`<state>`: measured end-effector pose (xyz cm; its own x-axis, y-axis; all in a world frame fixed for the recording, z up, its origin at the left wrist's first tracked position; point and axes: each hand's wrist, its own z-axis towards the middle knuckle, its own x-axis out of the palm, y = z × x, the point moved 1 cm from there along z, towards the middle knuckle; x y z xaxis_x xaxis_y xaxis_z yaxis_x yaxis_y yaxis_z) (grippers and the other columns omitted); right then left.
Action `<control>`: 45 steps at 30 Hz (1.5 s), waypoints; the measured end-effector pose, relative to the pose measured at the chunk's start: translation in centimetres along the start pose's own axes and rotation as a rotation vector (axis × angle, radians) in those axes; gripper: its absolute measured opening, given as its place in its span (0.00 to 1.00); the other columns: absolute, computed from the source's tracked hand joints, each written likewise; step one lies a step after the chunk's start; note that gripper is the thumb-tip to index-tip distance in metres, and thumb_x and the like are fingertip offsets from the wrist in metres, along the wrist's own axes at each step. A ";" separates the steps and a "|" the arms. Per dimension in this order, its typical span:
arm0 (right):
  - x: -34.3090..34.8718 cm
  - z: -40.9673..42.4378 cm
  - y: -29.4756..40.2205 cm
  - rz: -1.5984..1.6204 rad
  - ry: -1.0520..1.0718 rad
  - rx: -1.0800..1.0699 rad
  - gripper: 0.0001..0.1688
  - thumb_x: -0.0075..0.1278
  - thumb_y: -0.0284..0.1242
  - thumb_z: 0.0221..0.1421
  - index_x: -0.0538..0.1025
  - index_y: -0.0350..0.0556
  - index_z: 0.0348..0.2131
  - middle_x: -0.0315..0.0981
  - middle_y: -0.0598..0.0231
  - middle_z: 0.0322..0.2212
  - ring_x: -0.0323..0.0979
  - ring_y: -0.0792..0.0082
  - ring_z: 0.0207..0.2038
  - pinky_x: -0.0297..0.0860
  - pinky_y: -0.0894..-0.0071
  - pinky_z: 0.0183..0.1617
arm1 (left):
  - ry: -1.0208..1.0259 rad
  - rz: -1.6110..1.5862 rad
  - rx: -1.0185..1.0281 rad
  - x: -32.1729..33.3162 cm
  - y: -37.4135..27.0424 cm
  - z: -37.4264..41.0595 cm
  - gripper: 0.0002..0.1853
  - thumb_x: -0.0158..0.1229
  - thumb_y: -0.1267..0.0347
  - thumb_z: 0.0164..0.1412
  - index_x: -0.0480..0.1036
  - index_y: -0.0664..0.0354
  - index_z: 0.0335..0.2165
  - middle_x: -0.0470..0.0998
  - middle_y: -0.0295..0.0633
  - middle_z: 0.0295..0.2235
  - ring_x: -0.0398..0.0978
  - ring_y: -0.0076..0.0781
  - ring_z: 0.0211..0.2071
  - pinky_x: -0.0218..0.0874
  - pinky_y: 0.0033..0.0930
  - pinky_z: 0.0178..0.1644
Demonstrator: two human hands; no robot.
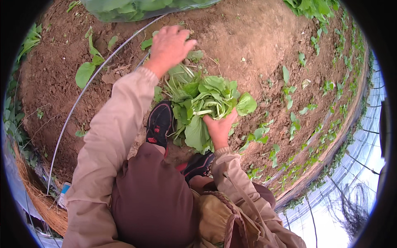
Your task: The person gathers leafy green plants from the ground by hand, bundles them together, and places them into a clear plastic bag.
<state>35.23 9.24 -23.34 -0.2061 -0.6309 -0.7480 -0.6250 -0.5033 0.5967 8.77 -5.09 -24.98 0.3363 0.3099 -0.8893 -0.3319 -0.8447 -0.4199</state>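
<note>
A pile of leafy greens (204,102) lies on the soil in front of my shoes. My right hand (220,125) is at the pile's near right edge, its thumb and fingers around a bunch of leaves and stems. Beyond the pile, to the upper left, my left hand (173,43) reaches out palm down over the ground with its fingers spread and nothing seen in it. A thin pale hoop rod (93,76) curves over the soil to the left of my left arm.
A clear plastic bag of greens (133,9) lies at the top. More greens (313,7) are at the upper right. Seedlings (291,124) grow on the right, beside the plastic greenhouse wall (356,161). My black shoe (159,124) touches the pile. Straw matting (46,207) edges the lower left.
</note>
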 end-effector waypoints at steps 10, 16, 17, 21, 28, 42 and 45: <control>-0.2 2.0 -3.8 0.000 0.076 0.127 0.69 0.71 0.37 0.27 0.51 0.35 0.63 0.60 0.36 0.46 0.60 0.41 0.50 0.59 0.51 0.57 | 0.133 -0.100 -0.034 4.6 0.3 -9.3 0.42 0.43 0.37 0.60 0.64 0.59 0.57 0.62 0.56 0.58 0.60 0.56 0.58 0.47 0.56 0.62; 0.7 -0.1 -1.9 -0.054 -0.011 0.136 0.42 0.66 0.35 0.39 0.66 0.33 0.50 0.60 0.42 0.48 0.61 0.53 0.51 0.61 0.61 0.55 | 0.217 -0.224 -0.035 4.5 -5.4 -16.4 0.35 0.47 0.45 0.62 0.66 0.62 0.54 0.65 0.54 0.53 0.60 0.56 0.56 0.53 0.55 0.58; 0.9 -0.6 -3.0 0.035 0.033 0.169 0.41 0.65 0.32 0.40 0.65 0.33 0.51 0.61 0.44 0.49 0.62 0.54 0.51 0.61 0.62 0.55 | 0.150 -0.322 -0.031 4.6 -6.8 -17.2 0.33 0.47 0.47 0.63 0.66 0.63 0.54 0.67 0.54 0.52 0.61 0.58 0.54 0.54 0.54 0.57; -2.7 -4.1 6.0 0.513 0.427 0.445 0.40 0.61 0.20 0.42 0.63 0.35 0.55 0.66 0.55 0.51 0.65 0.61 0.53 0.62 0.64 0.57 | 0.292 -0.633 -0.311 4.7 -7.1 -18.1 0.30 0.48 0.52 0.63 0.66 0.70 0.51 0.70 0.58 0.45 0.64 0.57 0.50 0.55 0.54 0.55; -3.7 -5.0 2.2 0.497 0.306 0.119 0.28 0.62 0.25 0.48 0.71 0.41 0.49 0.74 0.64 0.43 0.72 0.69 0.44 0.68 0.69 0.49 | 1.012 -1.801 -0.442 0.5 -10.9 -18.9 0.36 0.39 0.45 0.68 0.56 0.61 0.61 0.62 0.43 0.60 0.61 0.36 0.59 0.54 0.39 0.62; -23.7 -2.4 -6.9 0.810 0.339 -0.092 0.20 0.40 0.33 0.66 0.68 0.48 0.55 0.67 0.57 0.53 0.69 0.59 0.54 0.69 0.58 0.58 | 0.691 -1.067 -0.225 -1.3 -2.4 -12.6 0.33 0.51 0.44 0.62 0.67 0.59 0.53 0.71 0.44 0.52 0.69 0.39 0.50 0.67 0.41 0.46; -27.6 -4.8 -5.6 0.735 0.287 -0.069 0.21 0.41 0.33 0.66 0.68 0.47 0.55 0.67 0.56 0.53 0.69 0.59 0.54 0.69 0.58 0.58 | 0.502 -0.313 0.325 0.4 -3.3 -16.5 0.31 0.65 0.54 0.52 0.69 0.53 0.51 0.68 0.44 0.53 0.69 0.40 0.46 0.66 0.40 0.43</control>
<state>48.04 26.65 -4.65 -0.3405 -0.9385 -0.0564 -0.3540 0.0724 0.9324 24.57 -9.39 -20.97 0.8025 0.2116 -0.5579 -0.3741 -0.5500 -0.7467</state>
